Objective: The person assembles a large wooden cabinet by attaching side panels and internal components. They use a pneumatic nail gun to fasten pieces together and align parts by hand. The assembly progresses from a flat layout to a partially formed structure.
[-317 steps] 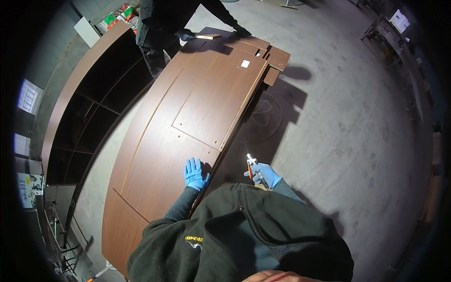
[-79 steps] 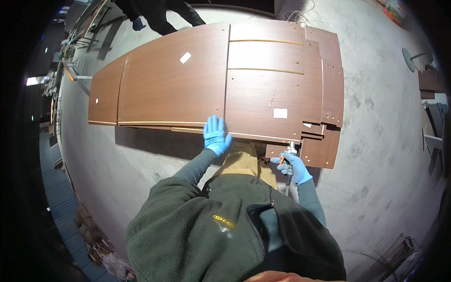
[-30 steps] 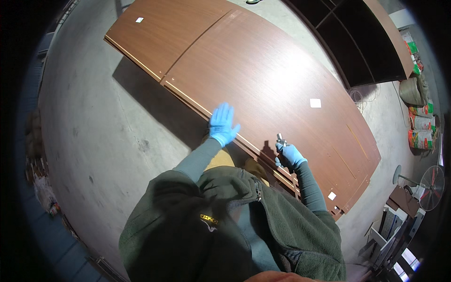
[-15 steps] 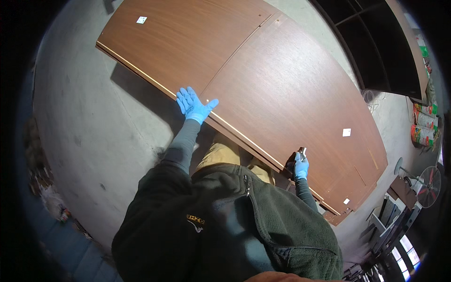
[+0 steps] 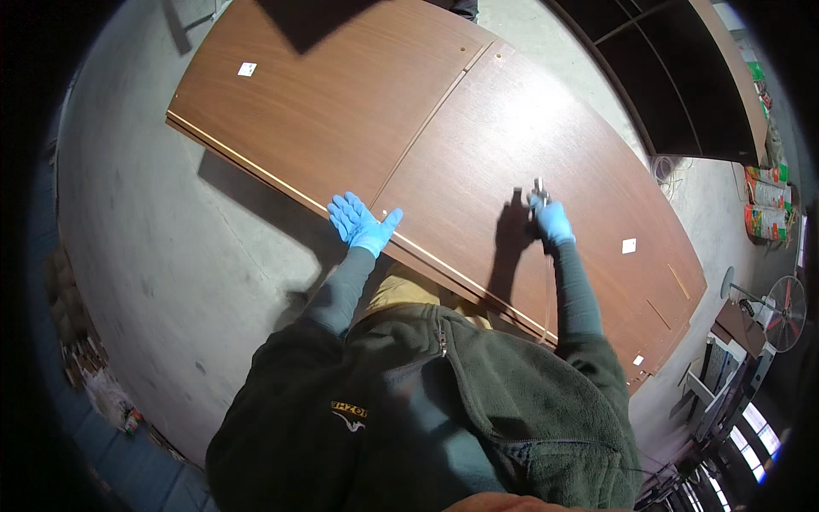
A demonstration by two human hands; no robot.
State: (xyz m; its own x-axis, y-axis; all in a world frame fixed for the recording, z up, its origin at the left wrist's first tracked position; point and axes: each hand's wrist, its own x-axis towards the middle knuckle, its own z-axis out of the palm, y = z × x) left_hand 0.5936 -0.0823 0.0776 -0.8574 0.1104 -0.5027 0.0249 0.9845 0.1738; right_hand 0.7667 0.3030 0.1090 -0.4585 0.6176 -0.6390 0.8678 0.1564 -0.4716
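A large brown curved wooden panel (image 5: 358, 102) made of joined boards lies flat on the concrete floor. My left hand (image 5: 360, 224), in a blue glove, rests spread open on the panel's near edge. My right hand (image 5: 551, 220), also gloved in blue, is raised over the panel's middle and closed around a small metal tool (image 5: 539, 186) with a thin hose trailing back along my arm. I wear a dark green fleece jacket.
A dark curved shelving unit (image 5: 682, 85) lies beyond the panel at the upper right. Colourful bags (image 5: 766, 205) sit at the far right, with a fan (image 5: 785, 311) and a bench below them. Clutter (image 5: 94, 384) lines the left floor edge.
My right hand has lifted from the panel's near edge to over its middle, still holding the tool. My left hand has slid right along the edge.
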